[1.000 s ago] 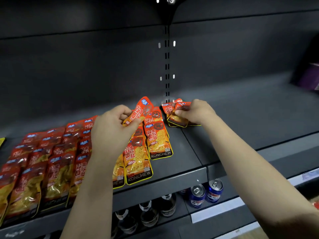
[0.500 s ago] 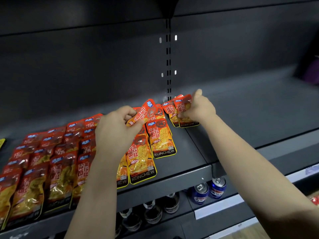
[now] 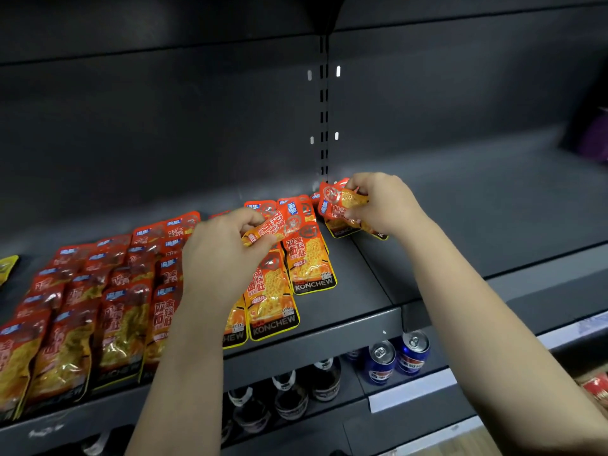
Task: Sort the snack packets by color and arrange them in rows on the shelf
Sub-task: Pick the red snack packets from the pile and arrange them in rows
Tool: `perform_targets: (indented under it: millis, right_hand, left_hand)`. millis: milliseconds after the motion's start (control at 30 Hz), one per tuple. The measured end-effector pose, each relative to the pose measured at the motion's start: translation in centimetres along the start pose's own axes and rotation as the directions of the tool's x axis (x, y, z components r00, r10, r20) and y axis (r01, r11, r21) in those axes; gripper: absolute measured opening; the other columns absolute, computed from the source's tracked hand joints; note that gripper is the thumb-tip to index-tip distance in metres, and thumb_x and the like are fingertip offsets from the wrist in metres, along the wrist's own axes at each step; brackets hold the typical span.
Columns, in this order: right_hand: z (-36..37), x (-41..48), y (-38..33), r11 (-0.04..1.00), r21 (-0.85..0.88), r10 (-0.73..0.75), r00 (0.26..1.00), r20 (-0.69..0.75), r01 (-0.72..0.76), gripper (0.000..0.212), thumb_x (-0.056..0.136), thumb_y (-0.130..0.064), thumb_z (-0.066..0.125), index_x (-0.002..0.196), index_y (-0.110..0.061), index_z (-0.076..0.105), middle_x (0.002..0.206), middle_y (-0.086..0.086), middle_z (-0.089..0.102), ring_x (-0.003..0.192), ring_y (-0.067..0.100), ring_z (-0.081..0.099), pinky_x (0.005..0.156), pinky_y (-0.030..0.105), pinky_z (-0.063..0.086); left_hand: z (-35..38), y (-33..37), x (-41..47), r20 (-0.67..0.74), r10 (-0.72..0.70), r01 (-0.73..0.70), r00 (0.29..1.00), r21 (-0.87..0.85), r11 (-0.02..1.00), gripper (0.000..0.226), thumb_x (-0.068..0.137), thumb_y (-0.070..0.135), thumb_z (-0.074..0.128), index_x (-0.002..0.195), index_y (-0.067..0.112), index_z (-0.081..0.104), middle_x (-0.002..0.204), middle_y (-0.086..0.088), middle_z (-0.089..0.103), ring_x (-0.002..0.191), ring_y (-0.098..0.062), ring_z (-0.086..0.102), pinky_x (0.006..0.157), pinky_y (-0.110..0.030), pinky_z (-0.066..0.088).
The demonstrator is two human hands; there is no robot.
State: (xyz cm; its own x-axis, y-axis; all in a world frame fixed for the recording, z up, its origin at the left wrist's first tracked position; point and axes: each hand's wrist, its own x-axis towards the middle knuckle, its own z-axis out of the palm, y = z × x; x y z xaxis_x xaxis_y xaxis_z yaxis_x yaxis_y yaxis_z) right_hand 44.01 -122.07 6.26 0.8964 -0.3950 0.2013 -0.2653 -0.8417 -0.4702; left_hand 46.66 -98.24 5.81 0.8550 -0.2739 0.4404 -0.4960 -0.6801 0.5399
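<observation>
Currently on shelf (image 3: 460,225): red-and-orange snack packets (image 3: 98,311), lying flat in overlapping columns that run from the front edge to the back, from the left edge of the frame to its centre.
Columns: seven front packets counted along the edge; one is partly hidden behind the left forearm.
Packets per column: overlapped too closely to count.
Packet look: glossy pouch, red top with a small blue tag, large red characters, a yellow-orange panel, and a black foot band reading KONCHEW with yellow trim.
Left hand (image 3: 223,258): one, centre of frame; fingers (image 3: 250,218) and thumb pinch a single tilted packet (image 3: 279,225) above the centre columns.
Right hand (image 3: 385,205): one, right of centre; fingers (image 3: 358,185) curled, pinching a crumpled packet (image 3: 342,200) near the back upright.
Loose heap (image 3: 342,229): at least two packets beneath the right hand, on the shelf.
Yellow packet (image 3: 6,268): one, at the far left edge, mostly cut off.
Cans (image 3: 380,360): two, blue, on the lower shelf, lower centre-right.
Bottles (image 3: 289,398): three dark ones, just left of the cans.
</observation>
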Motion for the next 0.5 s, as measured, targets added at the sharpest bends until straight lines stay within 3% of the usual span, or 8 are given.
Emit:
perform_targets:
  millis: [133, 300, 500]
  right_hand:
    - [-0.1, -2.1, 0.1, 0.999, 0.031, -0.014, 1.0, 0.01, 0.014, 0.04, 0.073, -0.021, 0.082, 0.111, -0.022, 0.068, 0.112, 0.0, 0.067, 0.108, 0.025, 0.058, 0.084, 0.032, 0.046]
    - [-0.1, -4.5, -0.5, 0.989, 0.141, -0.042, 0.999, 0.02, 0.039, 0.028, 0.069, -0.015, 0.083, 0.083, -0.031, 0.065, 0.085, -0.01, 0.063, 0.091, 0.018, 0.059, 0.073, 0.027, 0.043]
    - [0.4, -6.9, -1.4, 0.927, 0.371, -0.072, 0.997, 0.028, 0.057, 0.027, 0.069, -0.012, 0.084, 0.078, -0.022, 0.061, 0.084, -0.005, 0.072, 0.081, 0.012, 0.067, 0.075, 0.029, 0.053]
  left_hand:
    - [-0.3, -0.1, -0.9, 0.002, -0.003, 0.003, 1.0, 0.008, 1.0, 0.021, 0.079, 0.037, 0.075, 0.095, 0.025, 0.071, 0.093, 0.009, 0.072, 0.087, -0.016, 0.064, 0.076, -0.035, 0.051]
    - [-1.1, -1.0, -1.7, -0.014, 0.0, 0.001, 1.0, 0.04, 0.999, 0.028, 0.081, 0.038, 0.074, 0.104, 0.022, 0.071, 0.101, 0.004, 0.072, 0.095, -0.018, 0.065, 0.079, -0.033, 0.048]
    - [-1.9, -1.9, -2.5, -0.028, -0.001, 0.003, 1.0, 0.055, 0.999, 0.025, 0.081, 0.037, 0.073, 0.101, 0.022, 0.071, 0.096, 0.004, 0.072, 0.081, -0.013, 0.059, 0.068, -0.027, 0.038]
